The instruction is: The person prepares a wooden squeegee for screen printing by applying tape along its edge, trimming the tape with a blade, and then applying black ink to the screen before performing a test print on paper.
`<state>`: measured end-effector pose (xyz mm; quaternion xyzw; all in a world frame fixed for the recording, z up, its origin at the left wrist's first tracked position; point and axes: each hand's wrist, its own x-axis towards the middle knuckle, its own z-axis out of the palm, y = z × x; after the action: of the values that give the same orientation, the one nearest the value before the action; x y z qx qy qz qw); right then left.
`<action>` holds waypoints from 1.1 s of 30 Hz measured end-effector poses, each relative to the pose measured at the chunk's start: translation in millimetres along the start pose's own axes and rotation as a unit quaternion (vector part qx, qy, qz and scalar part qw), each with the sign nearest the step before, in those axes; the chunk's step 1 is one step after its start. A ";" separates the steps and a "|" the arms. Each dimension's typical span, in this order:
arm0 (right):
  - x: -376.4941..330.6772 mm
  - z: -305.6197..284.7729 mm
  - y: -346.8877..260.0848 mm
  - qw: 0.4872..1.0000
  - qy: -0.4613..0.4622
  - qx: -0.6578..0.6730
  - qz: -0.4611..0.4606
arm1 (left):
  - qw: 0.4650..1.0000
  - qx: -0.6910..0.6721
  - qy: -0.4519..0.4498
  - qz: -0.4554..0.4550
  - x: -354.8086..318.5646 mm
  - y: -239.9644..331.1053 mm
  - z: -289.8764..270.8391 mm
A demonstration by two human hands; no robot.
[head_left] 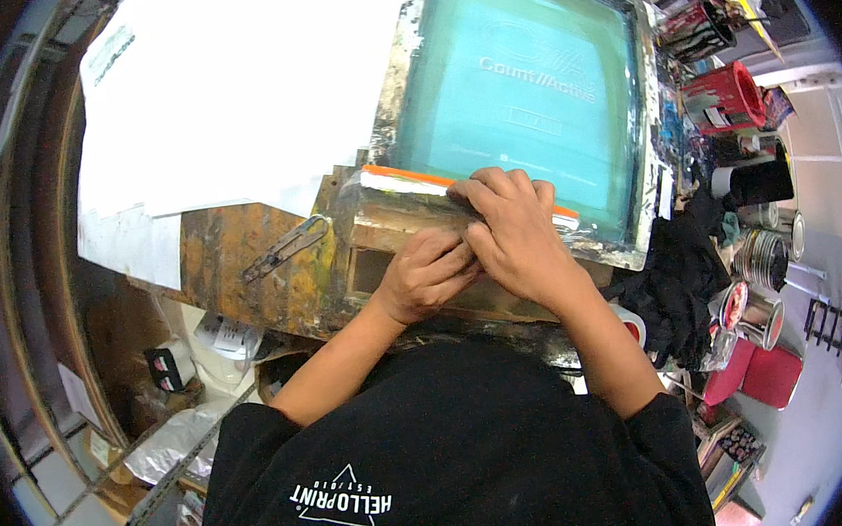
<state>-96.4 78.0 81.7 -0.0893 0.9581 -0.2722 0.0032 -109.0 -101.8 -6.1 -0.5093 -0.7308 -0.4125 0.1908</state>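
**Head view: both hands on the squeegee at the near edge of the screen frame**

1. Edges and open room. The screen frame occupies the upper centre of the picture, its teal mesh bordered by a taped, ink-stained rim. Its near edge runs just under my hands. To the upper left, white sheets cover the stained worktable; that side holds only a pair of thread snips, lying flat and well apart from my left hand. The right side is crowded: a black cloth lies just beside the frame's lower right corner, with ink cans and a red container stacked along the right rim.

2. Position of the squeegee. The squeegee, with an orange strip along its top edge, lies across the frame's near edge, from centre frame to centre right, tilted slightly down to the right.

3. Finger state. My right hand is curled over the squeegee's top edge, fingers closed down on it. My left hand is clenched just below and touching the right, pressed against the squeegee's near face. I cannot tell whether its fingertips wrap the handle.
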 end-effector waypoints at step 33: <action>56.6 14.9 -15.8 0.988 -0.017 -0.021 -0.155 | 0.996 -0.045 0.005 -0.079 -8.8 1.2 3.7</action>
<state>-148.7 47.3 79.7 -0.2414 0.9379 -0.2478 -0.0246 -103.9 -103.8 -14.0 -0.4557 -0.7485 -0.4616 0.1378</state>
